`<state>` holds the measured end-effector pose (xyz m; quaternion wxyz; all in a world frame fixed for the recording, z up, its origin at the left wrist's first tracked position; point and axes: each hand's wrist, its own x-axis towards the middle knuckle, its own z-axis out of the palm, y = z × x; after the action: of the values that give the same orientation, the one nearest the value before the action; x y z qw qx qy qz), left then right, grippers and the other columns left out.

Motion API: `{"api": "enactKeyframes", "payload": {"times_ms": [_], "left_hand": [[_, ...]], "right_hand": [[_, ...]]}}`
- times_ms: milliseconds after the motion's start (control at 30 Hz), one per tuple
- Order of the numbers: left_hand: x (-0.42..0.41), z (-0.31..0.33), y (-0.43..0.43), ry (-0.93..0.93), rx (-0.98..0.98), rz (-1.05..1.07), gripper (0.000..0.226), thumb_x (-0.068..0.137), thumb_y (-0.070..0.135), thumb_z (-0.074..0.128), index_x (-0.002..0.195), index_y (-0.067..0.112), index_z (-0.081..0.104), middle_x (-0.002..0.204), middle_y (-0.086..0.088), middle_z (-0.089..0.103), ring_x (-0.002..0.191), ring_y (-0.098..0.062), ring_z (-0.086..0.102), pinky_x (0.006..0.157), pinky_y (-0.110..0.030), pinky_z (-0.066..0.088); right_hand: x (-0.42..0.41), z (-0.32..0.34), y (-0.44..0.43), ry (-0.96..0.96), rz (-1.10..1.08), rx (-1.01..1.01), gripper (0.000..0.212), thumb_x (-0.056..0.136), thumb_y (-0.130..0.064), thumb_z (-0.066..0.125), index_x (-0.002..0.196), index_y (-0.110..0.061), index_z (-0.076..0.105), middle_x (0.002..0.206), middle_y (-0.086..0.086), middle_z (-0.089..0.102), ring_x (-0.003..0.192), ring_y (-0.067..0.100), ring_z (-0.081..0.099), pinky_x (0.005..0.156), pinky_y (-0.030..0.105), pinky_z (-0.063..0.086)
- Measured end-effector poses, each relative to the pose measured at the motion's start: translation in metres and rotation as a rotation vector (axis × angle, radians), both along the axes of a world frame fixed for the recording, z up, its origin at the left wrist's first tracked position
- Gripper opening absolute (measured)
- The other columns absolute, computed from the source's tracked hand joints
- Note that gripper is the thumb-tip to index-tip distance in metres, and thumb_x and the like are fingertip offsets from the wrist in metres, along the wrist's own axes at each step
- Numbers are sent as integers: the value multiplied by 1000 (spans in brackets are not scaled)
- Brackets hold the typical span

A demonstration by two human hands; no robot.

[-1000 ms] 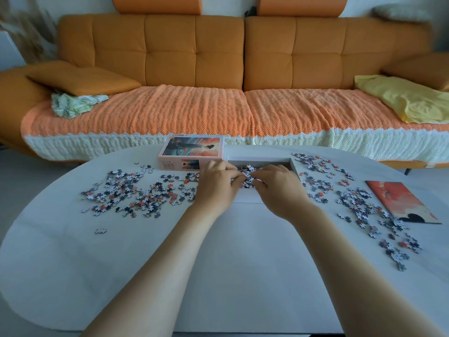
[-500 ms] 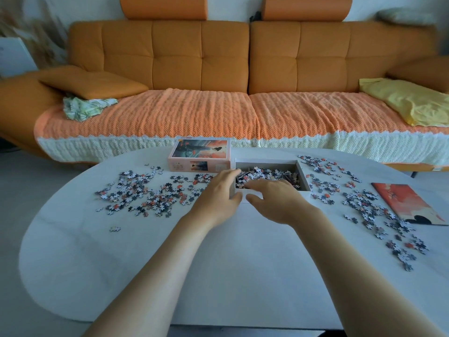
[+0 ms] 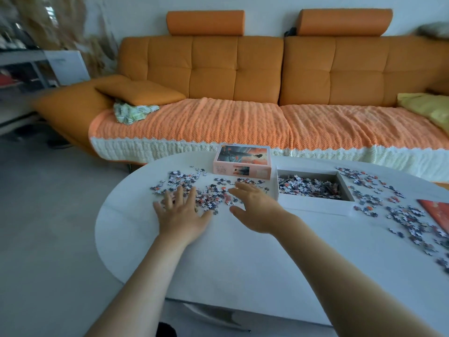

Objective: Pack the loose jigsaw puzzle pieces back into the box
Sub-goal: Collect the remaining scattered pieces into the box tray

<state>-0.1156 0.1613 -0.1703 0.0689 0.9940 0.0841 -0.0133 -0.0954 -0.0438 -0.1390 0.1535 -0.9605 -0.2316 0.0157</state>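
The open white box (image 3: 315, 206) sits on the white oval table (image 3: 243, 263) and holds a heap of puzzle pieces. Left of it lies a spread of loose pieces (image 3: 206, 190). My left hand (image 3: 181, 214) lies flat with fingers spread on the left part of that spread. My right hand (image 3: 255, 210) hovers open at the spread's right side, fingers straight and thumb out, close to the box's left wall. Neither hand holds anything. A second scatter of loose pieces (image 3: 393, 207) lies right of the box.
The box lid (image 3: 243, 161), pink with a printed picture, stands behind the left spread. An orange picture sheet (image 3: 437, 212) lies at the table's right edge. An orange sofa (image 3: 267, 93) with a knitted cover runs behind the table.
Both hands left the box and moved left onto the left spread of pieces, opening out flat. My view swung left, so the box now sits right of centre.
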Motion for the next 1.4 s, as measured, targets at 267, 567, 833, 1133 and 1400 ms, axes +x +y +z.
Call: {"api": "enactKeyframes", "payload": {"times_ms": [267, 567, 833, 1133, 1400], "left_hand": [[1, -11, 17, -116, -182, -233, 71, 93, 60, 41, 154, 30, 20, 162, 4, 12, 148, -18, 5, 120, -41, 4], [19, -2, 48, -486, -298, -225, 46, 89, 35, 56, 134, 25, 50, 130, 3, 53, 123, -22, 43, 102, -37, 36], [25, -11, 74, -77, -223, -169, 75, 91, 65, 39, 154, 29, 19, 163, 3, 7, 149, -19, -1, 121, -39, 4], [4, -4, 68, -361, -562, -321, 23, 86, 37, 61, 107, 34, 67, 112, 21, 49, 106, -1, 51, 90, -30, 45], [4, -5, 68, -32, -251, -283, 83, 89, 67, 40, 156, 26, 11, 163, 9, 1, 149, -17, -5, 121, -38, 6]], "right_hand": [[4, -25, 34, 80, 61, -53, 60, 96, -39, 43, 152, -28, 24, 162, -1, 13, 149, 20, 6, 121, 41, 5], [23, -20, 68, -89, -8, 247, 31, 82, -18, 53, 111, -24, 63, 120, 2, 54, 117, 23, 45, 98, 37, 39], [45, -29, 88, 104, 110, -26, 56, 98, -44, 38, 151, -37, 22, 162, -3, 11, 149, 16, 3, 121, 41, 2], [28, -27, 76, -97, 111, 387, 26, 79, -18, 49, 100, -22, 64, 110, -3, 59, 104, 16, 54, 94, 39, 45], [27, -32, 89, 79, 198, -77, 56, 100, -44, 30, 154, -35, 14, 163, -7, 4, 149, 12, -2, 121, 43, -2]]}}
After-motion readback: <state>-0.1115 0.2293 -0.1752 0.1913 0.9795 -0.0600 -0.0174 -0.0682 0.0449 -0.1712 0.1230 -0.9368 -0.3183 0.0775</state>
